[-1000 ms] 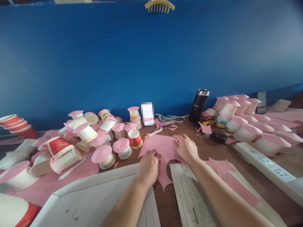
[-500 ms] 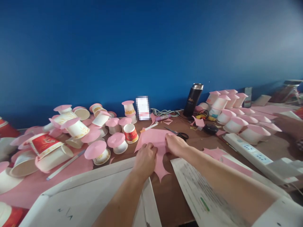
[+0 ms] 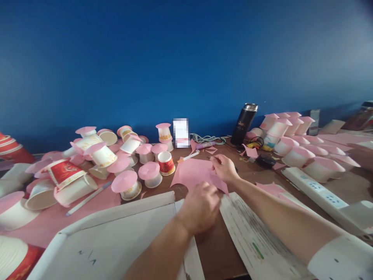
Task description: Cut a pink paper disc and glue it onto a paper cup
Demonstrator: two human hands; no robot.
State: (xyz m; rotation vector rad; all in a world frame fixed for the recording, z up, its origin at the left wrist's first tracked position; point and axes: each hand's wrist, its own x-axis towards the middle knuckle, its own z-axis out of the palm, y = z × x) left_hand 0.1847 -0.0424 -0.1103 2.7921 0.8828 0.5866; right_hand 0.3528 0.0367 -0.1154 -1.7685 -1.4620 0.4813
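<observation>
At the pink sheet [image 3: 190,171], left hand [image 3: 202,206] and right hand [image 3: 224,168] both curl their fingers; I can't tell whether either grips anything.

Left of the pink sheet [image 3: 186,173], I see crowded paper cups [image 3: 102,156] blocking any low reach. A marker [image 3: 189,156] lies just beyond it. Right of it, past the right hand [image 3: 225,169], bare table [image 3: 260,177] leaves passage before the power strip [image 3: 317,188]. The left hand [image 3: 202,208] bars its near edge.

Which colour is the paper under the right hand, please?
The paper is pink, as the head view shows.
</observation>
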